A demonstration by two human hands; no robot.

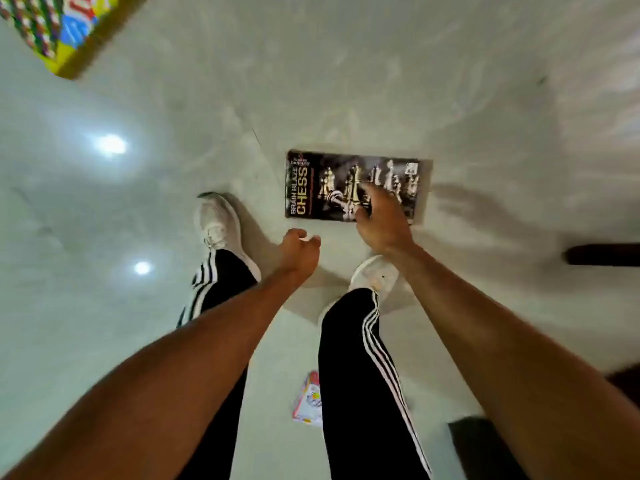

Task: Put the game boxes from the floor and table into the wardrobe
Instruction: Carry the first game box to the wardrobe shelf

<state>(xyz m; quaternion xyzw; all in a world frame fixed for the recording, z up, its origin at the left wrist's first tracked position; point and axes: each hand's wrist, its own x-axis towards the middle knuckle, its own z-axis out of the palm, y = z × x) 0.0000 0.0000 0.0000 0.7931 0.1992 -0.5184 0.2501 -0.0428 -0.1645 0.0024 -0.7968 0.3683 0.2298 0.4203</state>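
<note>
1. Cardboard makes up the flat, rectangular chess box, dark and glossy, printed "CHESS" with gold and silver pieces; it lies on the floor just past frame centre.
2. Right hand reaches over the box's near edge at 5 o'clock of the box, fingers spread, holding nothing; contact with the lid cannot be told.
3. Left hand hangs at 7 o'clock of the box, apart from it, fingers curled loosely, empty.
4. Bare floor surrounds the box's far and right edges.
5. Polished pale marble floor reflects lights; a colourful game box sits at 10 o'clock, a small card box between striped black trouser legs.
</note>
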